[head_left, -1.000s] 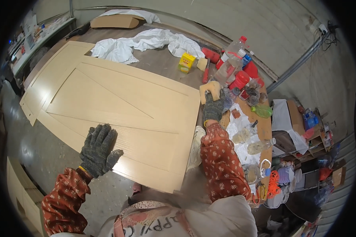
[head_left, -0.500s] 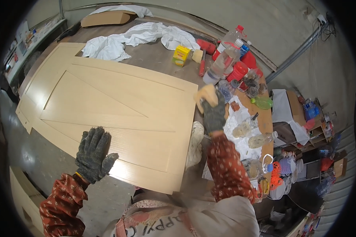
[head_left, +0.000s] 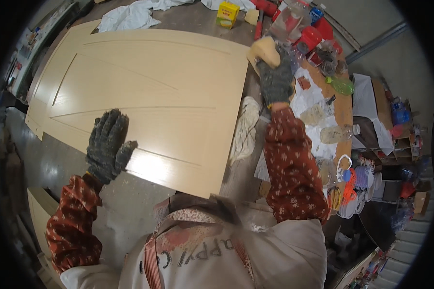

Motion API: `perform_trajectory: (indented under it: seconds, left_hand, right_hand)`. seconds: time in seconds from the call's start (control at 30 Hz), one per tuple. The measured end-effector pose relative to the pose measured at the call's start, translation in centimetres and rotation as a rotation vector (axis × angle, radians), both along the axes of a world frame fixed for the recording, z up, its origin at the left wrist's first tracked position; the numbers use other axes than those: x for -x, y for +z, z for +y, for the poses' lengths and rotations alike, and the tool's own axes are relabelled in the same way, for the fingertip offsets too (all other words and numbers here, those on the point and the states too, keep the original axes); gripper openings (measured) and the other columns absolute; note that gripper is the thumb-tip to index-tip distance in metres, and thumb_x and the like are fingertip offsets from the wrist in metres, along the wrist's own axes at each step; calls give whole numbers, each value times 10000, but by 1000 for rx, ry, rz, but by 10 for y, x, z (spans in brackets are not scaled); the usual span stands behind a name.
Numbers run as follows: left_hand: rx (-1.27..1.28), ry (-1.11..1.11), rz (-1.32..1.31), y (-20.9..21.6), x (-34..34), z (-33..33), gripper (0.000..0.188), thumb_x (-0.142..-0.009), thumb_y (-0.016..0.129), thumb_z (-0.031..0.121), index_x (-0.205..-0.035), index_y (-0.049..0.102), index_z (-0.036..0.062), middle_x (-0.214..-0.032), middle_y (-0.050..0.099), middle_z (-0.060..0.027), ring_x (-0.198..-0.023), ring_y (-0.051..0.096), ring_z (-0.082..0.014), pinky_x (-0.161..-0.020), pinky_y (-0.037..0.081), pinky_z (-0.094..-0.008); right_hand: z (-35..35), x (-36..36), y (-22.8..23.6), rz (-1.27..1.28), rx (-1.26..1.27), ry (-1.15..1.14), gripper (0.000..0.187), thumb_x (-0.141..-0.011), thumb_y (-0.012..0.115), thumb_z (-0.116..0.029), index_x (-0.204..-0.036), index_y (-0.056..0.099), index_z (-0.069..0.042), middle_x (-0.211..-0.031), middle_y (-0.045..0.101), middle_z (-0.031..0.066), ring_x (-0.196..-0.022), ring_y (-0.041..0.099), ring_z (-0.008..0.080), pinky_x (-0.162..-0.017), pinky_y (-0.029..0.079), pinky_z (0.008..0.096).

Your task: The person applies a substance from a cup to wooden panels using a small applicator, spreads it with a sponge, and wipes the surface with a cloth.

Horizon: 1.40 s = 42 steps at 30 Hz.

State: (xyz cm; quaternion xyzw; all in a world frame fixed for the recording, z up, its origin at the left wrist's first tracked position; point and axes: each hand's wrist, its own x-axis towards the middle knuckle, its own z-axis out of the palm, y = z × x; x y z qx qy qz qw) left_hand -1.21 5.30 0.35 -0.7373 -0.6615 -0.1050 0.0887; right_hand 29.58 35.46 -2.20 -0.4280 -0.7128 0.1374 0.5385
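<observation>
A cream-coloured door panel point(head_left: 144, 91) with raised mouldings lies flat before me. My left hand point(head_left: 106, 139), in a dark grey knitted glove, rests at the panel's near edge with its fingers stretched out and the thumb apart. At the panel's far right corner is my right hand point(head_left: 276, 77), gloved alike and closed on a pale yellow sponge point(head_left: 266, 52). The sponge sits at the panel's edge; whether it touches the surface I cannot tell. Beside the panel's right edge lies a crumpled off-white cloth point(head_left: 246, 130).
Several plastic bottles stand or lie on the right, among them a green bottle point(head_left: 340, 85) and a clear bottle point(head_left: 340, 133). A yellow box point(head_left: 227, 15) and a white sheet point(head_left: 130, 18) are at the back. Shelving point(head_left: 395, 149) holds clutter at far right.
The view has tilted down, so the panel and bottles sit higher in the picture. My right hand still grips the sponge near the panel's right edge; my left hand stays at the near edge.
</observation>
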Motion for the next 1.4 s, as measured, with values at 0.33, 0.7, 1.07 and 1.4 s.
perform_trajectory:
  seconds: [0.33,0.7,1.07,1.4]
  left_hand:
    - [-72,-28,19,-11,7,-4,525,-857,576,266,-1322,472,46,-1376,431,-176,-1287,391,-335,-1068,287,-455]
    - [-23,70,-28,-14,6,-6,497,-913,473,328,-1335,456,64,-1375,434,-167,-1277,399,-336,-1076,289,-432]
    - [-58,223,15,-13,-6,-13,440,-937,447,323,-1310,480,92,-1350,461,-145,-1273,400,-316,-1080,265,-435]
    - [-185,155,59,-20,-2,-24,423,-921,483,309,-1285,509,94,-1338,473,-137,-1268,400,-315,-1072,267,-452]
  right_hand:
    - [-194,-48,-49,-416,-80,17,607,-733,700,48,-1272,421,26,-1228,523,183,-1118,536,277,-942,451,383]
    - [-245,-68,14,-255,-38,459,569,-753,691,-106,-1264,470,15,-1177,569,195,-1105,553,329,-970,430,401]
    - [-263,-79,-14,-205,-43,566,405,-859,592,-232,-1175,518,10,-1124,572,206,-1071,551,379,-918,460,473]
    - [-278,-98,-22,-506,-259,444,383,-839,591,-190,-1181,526,-31,-1187,528,213,-1100,524,412,-917,447,496]
